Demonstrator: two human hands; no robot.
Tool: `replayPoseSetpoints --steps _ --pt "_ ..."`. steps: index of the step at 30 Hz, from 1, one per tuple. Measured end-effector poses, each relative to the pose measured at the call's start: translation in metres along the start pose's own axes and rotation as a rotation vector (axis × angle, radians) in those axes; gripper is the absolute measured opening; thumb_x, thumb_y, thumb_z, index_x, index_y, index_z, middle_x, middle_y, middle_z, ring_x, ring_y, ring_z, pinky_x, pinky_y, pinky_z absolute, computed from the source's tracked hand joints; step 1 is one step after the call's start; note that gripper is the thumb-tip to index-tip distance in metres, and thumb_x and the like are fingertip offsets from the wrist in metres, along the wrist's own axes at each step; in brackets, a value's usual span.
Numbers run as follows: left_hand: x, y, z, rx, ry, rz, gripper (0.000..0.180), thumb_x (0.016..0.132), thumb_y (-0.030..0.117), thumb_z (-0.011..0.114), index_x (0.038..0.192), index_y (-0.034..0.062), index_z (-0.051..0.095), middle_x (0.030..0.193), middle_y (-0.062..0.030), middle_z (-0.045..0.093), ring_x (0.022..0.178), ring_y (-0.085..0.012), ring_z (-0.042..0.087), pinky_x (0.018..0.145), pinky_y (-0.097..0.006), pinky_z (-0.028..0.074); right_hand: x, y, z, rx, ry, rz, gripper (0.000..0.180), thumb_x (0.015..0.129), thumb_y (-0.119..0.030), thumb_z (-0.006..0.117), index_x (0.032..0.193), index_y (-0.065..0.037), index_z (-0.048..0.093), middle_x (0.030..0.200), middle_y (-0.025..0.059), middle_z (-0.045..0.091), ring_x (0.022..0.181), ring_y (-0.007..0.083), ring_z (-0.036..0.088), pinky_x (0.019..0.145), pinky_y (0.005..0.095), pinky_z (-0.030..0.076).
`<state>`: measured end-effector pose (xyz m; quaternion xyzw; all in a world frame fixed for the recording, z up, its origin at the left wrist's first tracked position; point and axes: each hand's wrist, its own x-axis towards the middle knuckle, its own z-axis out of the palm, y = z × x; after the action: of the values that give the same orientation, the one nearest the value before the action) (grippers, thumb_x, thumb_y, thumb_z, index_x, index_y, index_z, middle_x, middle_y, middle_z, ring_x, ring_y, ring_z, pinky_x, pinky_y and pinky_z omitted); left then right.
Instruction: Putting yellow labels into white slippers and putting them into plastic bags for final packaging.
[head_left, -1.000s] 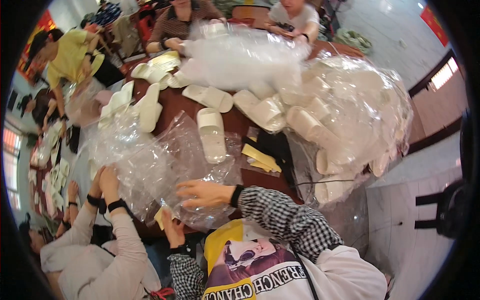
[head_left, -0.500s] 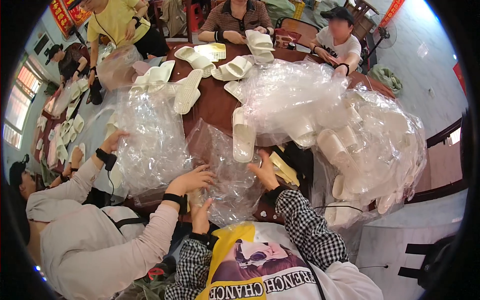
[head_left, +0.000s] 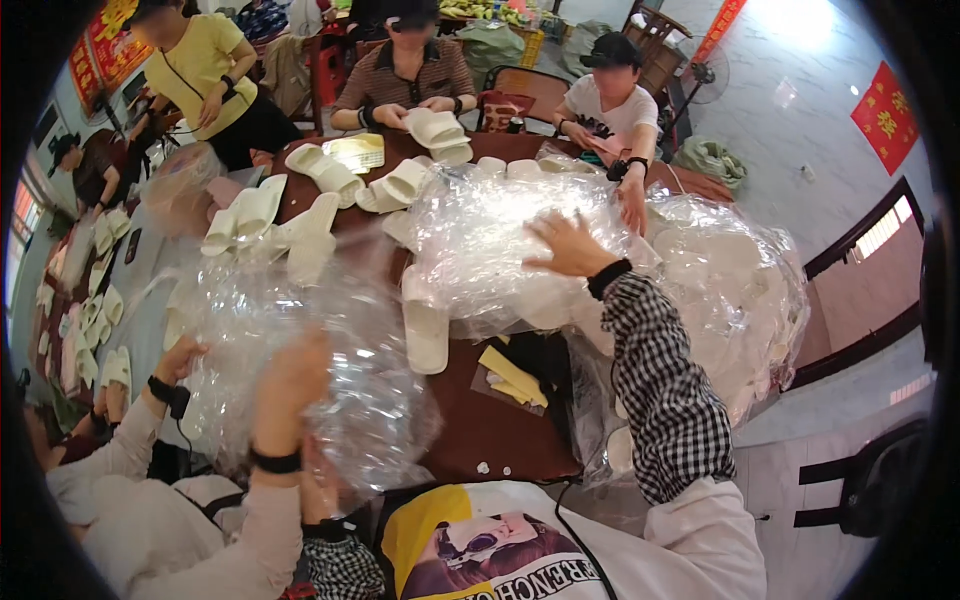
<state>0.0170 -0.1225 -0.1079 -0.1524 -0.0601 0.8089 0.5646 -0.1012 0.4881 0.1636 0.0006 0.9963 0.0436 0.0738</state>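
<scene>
My right hand (head_left: 568, 246), fingers spread, lies flat on a big clear plastic bag (head_left: 500, 240) stuffed with white slippers in the middle of the brown table (head_left: 480, 430). My left hand (head_left: 317, 482) is low by my chest. It clutches the bottom of a crumpled clear plastic bag (head_left: 350, 400) and is partly hidden behind it. A co-worker's hand (head_left: 292, 372) in a beige sleeve grips the same bag from the left. One white slipper (head_left: 426, 325) lies loose between the two bags.
A second large bag of slippers (head_left: 730, 290) bulges at the right table edge. Yellow paper strips (head_left: 512, 375) lie near me. Loose white slippers (head_left: 300, 215) cover the far left. Three people sit across the table, others at the left.
My right hand has left the small bag and reached up and forward onto the big slipper-filled bag. My left hand has dropped lower with the crumpled bag. The co-worker's hand has risen on it.
</scene>
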Motion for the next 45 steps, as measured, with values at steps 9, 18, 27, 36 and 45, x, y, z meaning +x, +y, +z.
replayPoseSetpoints --steps 9,18,27,36,45 --pt "0.008 0.073 0.197 0.488 0.513 1.574 0.042 0.098 0.022 0.056 0.137 0.0065 0.050 0.139 -0.0057 0.052 0.124 -0.0150 0.050 0.105 -0.030 0.040 -0.012 -0.036 0.079 -0.105 -0.190 -0.096 0.126 0.061 -0.065 0.078 0.155 -0.024 0.005 0.158 0.0198 0.011 0.141 0.0479 0.018 0.099 0.0773 0.023" --pt "0.010 0.093 0.158 0.630 0.612 1.562 0.041 0.098 0.023 0.057 0.135 0.0080 0.049 0.134 -0.0064 0.053 0.120 -0.0196 0.051 0.102 -0.036 0.044 0.040 -0.007 0.119 0.176 0.107 0.125 0.052 0.085 -0.025 0.060 0.135 -0.016 0.049 0.101 0.0168 0.067 0.088 0.0395 0.065 0.073 0.0498 0.053" --pt "0.034 0.071 0.155 0.859 0.677 1.570 0.046 0.095 0.012 0.057 0.139 0.0061 0.041 0.131 -0.0091 0.051 0.114 -0.0224 0.054 0.099 -0.036 0.046 0.045 0.045 0.081 0.410 0.627 0.276 0.020 0.088 -0.018 0.055 0.095 -0.003 0.066 0.083 0.0240 0.066 0.080 0.0458 0.062 0.068 0.0499 0.050" --pt "0.028 0.080 0.147 0.758 0.811 1.682 0.033 0.092 0.001 0.052 0.124 0.0088 0.052 0.116 -0.0075 0.057 0.098 -0.0182 0.059 0.084 -0.032 0.053 0.002 -0.081 -0.103 1.853 0.409 -0.016 0.040 0.094 -0.020 0.056 0.128 0.001 0.056 0.121 0.0145 0.062 0.106 0.0229 0.061 0.091 0.0336 0.048" --pt "-0.004 0.093 0.081 0.495 0.684 1.642 0.034 0.099 0.016 0.046 0.132 0.0106 0.051 0.126 -0.0057 0.057 0.116 -0.0197 0.053 0.100 -0.041 0.045 0.044 -0.298 -0.011 1.854 0.260 -0.616 0.059 0.096 -0.041 0.052 0.142 -0.003 0.044 0.143 0.0173 0.045 0.131 0.0287 0.044 0.114 0.0421 0.028"
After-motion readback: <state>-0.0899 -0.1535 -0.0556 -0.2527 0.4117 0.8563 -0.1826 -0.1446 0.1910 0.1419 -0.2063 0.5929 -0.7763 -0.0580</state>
